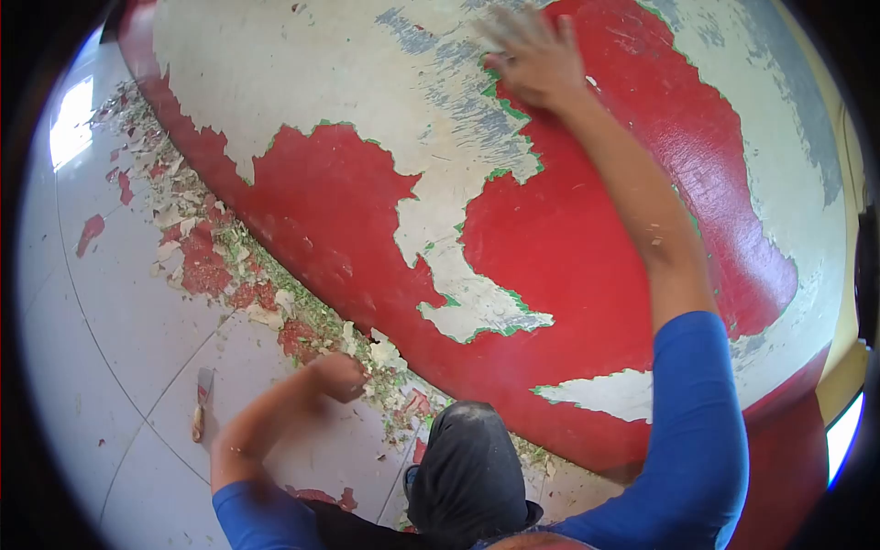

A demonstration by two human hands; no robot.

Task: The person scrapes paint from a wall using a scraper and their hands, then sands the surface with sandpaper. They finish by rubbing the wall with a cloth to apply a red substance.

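Note:
A large curved surface bears red paint (559, 257) with ragged, green-edged patches of bare cream and grey (458, 206). At the top, my right hand (541, 60) lies on this surface where red meets scraped grey, its fingers spread and slightly blurred, holding nothing visible. My left hand (339, 377) is low beside the surface's lower edge, over the paint flakes. It looks curled, but motion blur hides its fingers and anything in them. A scraper (200, 403) with a flat metal blade lies on the floor left of my left hand.
Paint chips (197, 261) in cream, red and green run along the foot of the surface. Pale floor tiles (119, 339) lie to the left. My knee (466, 463) in dark cloth is at the bottom centre. A yellowish edge (839, 367) stands at the right.

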